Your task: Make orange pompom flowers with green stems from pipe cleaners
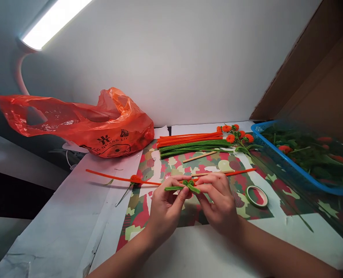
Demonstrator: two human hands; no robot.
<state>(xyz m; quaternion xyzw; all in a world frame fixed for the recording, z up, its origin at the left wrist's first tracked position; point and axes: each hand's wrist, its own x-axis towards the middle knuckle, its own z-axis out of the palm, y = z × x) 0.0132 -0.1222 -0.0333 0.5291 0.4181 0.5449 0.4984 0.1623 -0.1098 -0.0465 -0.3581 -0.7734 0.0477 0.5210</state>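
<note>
My left hand (165, 204) and my right hand (219, 200) meet above the patterned paper and pinch a green pipe cleaner (183, 187) that is curled into small loops at its middle. Both hands are closed on it, fingertips almost touching. Just behind them lies a long orange pipe cleaner (113, 177) with a small coiled orange ball on it, running left to right across the table. A thin wooden stick (199, 156) lies farther back.
Bundles of orange (188, 138) and green pipe cleaners (193, 148) lie at the back, beside finished orange flowers (236, 136). A blue basket (304, 175) of flowers stands right. A tape roll (257, 195) lies near my right hand. An orange plastic bag (102, 123) sits back left.
</note>
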